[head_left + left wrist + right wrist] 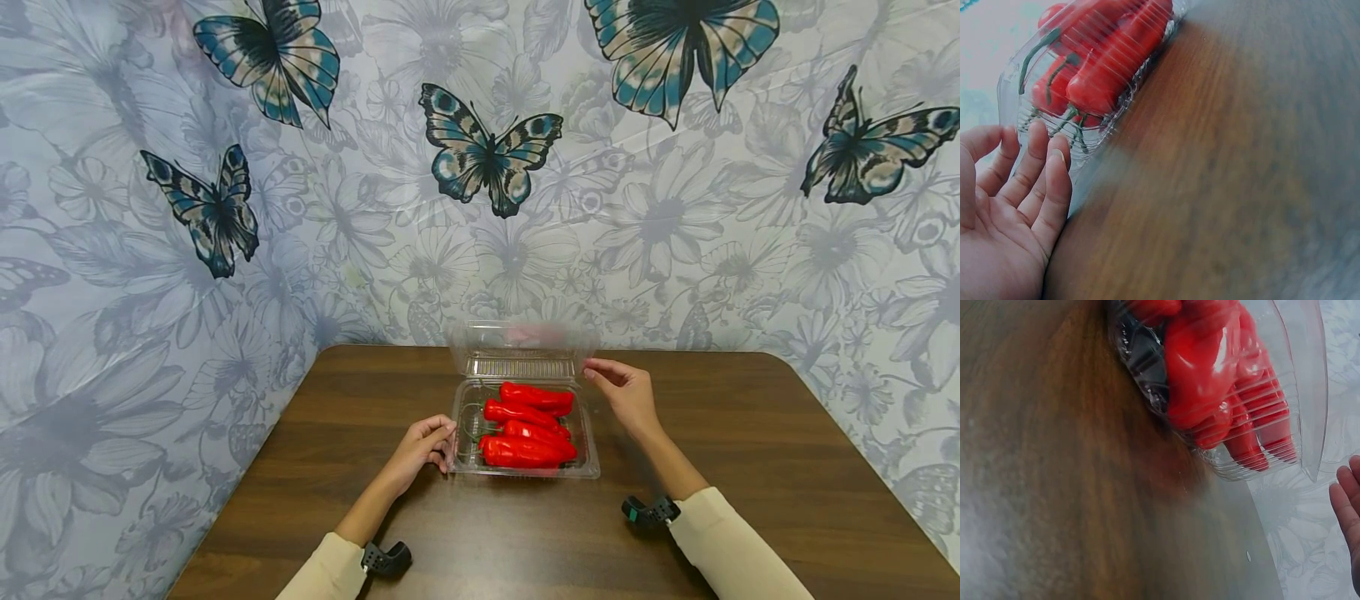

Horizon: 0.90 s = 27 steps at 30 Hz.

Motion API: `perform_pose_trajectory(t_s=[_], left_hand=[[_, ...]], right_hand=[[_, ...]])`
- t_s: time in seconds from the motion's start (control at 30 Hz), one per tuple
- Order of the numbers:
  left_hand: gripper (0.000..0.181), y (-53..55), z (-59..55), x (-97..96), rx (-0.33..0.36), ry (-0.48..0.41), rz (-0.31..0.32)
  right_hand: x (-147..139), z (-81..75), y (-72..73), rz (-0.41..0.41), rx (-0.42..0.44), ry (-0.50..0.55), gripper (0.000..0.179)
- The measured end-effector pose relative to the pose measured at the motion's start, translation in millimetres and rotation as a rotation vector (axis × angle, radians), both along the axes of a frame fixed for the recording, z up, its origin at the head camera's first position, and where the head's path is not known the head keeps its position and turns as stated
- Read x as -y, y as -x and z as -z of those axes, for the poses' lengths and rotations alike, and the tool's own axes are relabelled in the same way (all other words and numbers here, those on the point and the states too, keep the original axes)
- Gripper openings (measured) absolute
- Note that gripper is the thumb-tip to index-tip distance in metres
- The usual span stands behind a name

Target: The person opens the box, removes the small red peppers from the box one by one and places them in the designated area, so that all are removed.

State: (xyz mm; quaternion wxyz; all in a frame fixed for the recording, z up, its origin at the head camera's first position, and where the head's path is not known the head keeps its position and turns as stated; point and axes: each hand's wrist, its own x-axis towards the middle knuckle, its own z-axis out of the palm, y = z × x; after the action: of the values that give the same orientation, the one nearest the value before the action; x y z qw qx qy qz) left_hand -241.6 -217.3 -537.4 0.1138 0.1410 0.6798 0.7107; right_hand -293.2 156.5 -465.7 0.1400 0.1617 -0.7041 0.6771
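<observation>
A clear plastic clamshell container (588,468) sits on the table with its hinged lid (517,367) raised at the back. Several red peppers (525,451) with green stems lie side by side in its base. At the container's left rim, my left hand (422,450) pinches the edge between thumb and fingers; the left wrist view shows the curled fingers (1035,150) beside the ribbed wall. My right hand (624,395) pinches the lid's right edge near the hinge. Only some right fingers (1349,494) appear at the right wrist view's border.
The brown wooden table (360,392) has rounded far corners. Behind it hangs a pale floral backdrop (375,275) with teal butterflies. Each wrist wears a black strap device, one on the left (387,559) and one on the right (649,510).
</observation>
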Motion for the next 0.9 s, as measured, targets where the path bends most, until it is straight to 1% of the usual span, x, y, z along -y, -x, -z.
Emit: perform_pose_trajectory(t_s=[0.13,0.27,0.47,0.6,0.7,0.8,0.9], left_hand=[[0.031,-0.5,-0.3,-0.5,-0.019,0.030,-0.007],[0.036,-0.7,-0.6,-0.5,-0.038,0.055,-0.007],[0.037,-0.7,-0.9,-0.3,-0.041,0.066,-0.003],[0.038,-0.9,-1.2,-0.4,-0.036,0.061,-0.002],[0.038,-0.7,-1.2,-0.2,-0.036,0.061,-0.002],[0.037,-0.8,-1.0,0.0,-0.037,0.062,-0.001],[0.037,-1.3,-1.8,-0.2,-0.036,0.059,-0.001]], right_hand=[[-1,1.7,3.0,-0.019,-0.007,0.043,0.025],[-2,2.8,5.9,-0.022,0.001,0.073,0.027],[-4,1.6,7.7,-0.004,0.022,0.064,0.030],[-4,2.9,10.1,-0.006,0.011,0.057,0.031],[-5,9.3,16.2,-0.013,0.000,0.075,0.031],[-6,18.7,24.0,-0.007,0.011,0.091,0.031],[-6,26.0,29.6,0.010,0.020,0.074,0.031]])
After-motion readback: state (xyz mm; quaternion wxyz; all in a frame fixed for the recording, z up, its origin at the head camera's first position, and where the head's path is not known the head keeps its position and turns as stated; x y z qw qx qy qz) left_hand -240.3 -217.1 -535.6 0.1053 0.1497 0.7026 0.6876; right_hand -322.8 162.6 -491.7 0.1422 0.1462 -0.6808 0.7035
